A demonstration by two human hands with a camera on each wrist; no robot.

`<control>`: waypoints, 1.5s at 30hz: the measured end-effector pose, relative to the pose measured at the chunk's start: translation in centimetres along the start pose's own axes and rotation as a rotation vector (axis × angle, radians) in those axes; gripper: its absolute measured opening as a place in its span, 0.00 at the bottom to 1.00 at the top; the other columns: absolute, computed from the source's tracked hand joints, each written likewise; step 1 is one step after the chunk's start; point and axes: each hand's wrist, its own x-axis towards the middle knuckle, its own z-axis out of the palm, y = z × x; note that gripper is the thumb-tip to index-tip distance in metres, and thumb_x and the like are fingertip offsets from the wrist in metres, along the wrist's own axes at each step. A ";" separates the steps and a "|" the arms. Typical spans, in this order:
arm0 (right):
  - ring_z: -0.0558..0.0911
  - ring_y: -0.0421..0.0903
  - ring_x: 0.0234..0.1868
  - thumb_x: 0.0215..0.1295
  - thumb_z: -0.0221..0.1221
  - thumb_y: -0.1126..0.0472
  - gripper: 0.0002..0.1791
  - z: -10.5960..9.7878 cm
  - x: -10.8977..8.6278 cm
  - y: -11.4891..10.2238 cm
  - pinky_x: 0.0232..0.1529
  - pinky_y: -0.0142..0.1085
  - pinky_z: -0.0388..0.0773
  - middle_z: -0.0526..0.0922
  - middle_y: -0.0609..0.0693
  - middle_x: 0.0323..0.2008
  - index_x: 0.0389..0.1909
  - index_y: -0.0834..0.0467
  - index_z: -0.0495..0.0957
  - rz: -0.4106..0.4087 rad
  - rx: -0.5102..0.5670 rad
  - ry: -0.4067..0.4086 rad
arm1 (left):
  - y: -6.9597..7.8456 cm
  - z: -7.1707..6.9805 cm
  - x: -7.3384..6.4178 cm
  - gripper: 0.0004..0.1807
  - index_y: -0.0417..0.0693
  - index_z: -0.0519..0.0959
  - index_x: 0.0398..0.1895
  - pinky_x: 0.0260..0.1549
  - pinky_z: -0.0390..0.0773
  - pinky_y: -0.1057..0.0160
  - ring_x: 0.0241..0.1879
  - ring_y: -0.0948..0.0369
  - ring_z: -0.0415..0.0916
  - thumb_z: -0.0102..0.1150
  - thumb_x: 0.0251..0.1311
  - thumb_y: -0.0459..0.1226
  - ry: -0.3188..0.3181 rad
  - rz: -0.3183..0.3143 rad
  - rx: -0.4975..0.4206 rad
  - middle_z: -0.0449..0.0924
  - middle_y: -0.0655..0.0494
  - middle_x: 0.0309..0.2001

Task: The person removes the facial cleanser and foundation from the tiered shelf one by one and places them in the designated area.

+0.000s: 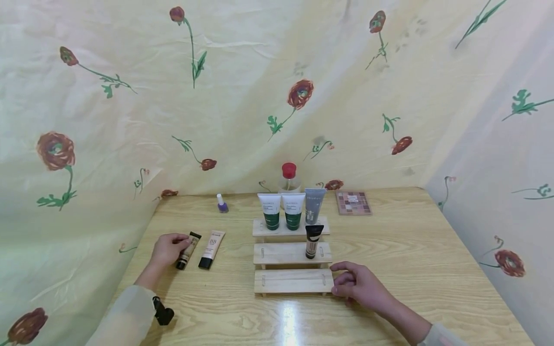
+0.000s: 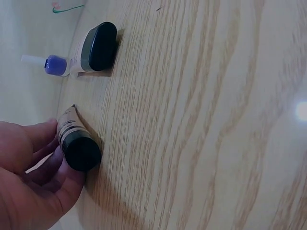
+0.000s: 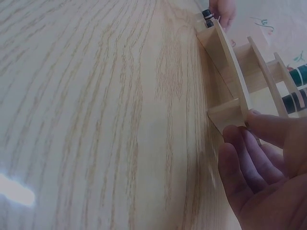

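Observation:
My left hand (image 1: pixel 168 249) pinches a tan cosmetic tube (image 2: pixel 68 125) with a black cap, between thumb and fingers at the table's left side. Whether the tube touches the wood is hard to tell. Just right of it lies a pale pink BB cream tube (image 1: pixel 212 245), black cap toward me. At the right end of a three-step wooden rack (image 1: pixel 290 281), my right hand (image 1: pixel 361 287) holds the lowest step's edge with thumb and fingers. A small dark-topped tube (image 1: pixel 312 242) stands on the middle step.
Two white-and-green tubes (image 1: pixel 271 211) and a grey tube (image 1: pixel 313 206) stand on the top step. Behind is a red-capped clear bottle (image 1: pixel 289 172). Purple nail polish (image 1: pixel 222 205) stands back left, an eyeshadow palette (image 1: pixel 354 203) lies back right. Flowered cloth (image 1: pixel 242 120) borders the table.

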 end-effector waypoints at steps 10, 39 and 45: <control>0.88 0.54 0.36 0.62 0.71 0.64 0.33 -0.1 0.1 -0.1 0.26 0.42 0.84 0.88 0.59 0.41 0.65 0.70 0.70 -0.005 -0.007 -0.011 | 0.7 -1.0 -0.2 0.17 0.37 0.84 0.52 0.41 0.81 0.56 0.48 0.48 0.80 0.59 0.73 0.42 0.042 -0.012 0.011 0.85 0.39 0.49; 0.88 0.53 0.37 0.63 0.70 0.63 0.34 -0.2 0.0 0.2 0.26 0.40 0.83 0.89 0.59 0.41 0.66 0.69 0.69 -0.015 -0.020 -0.007 | 20.6 9.7 -7.8 0.18 0.48 0.82 0.56 0.51 0.84 0.63 0.48 0.60 0.83 0.70 0.65 0.39 -0.374 0.598 -0.397 0.85 0.53 0.50; 0.88 0.53 0.37 0.63 0.70 0.63 0.34 -0.1 0.1 0.2 0.26 0.40 0.83 0.89 0.59 0.41 0.66 0.69 0.69 -0.004 -0.010 -0.004 | 22.6 12.1 -8.4 0.21 0.48 0.80 0.59 0.50 0.83 0.65 0.49 0.61 0.83 0.70 0.64 0.41 -0.408 0.588 -0.432 0.85 0.51 0.52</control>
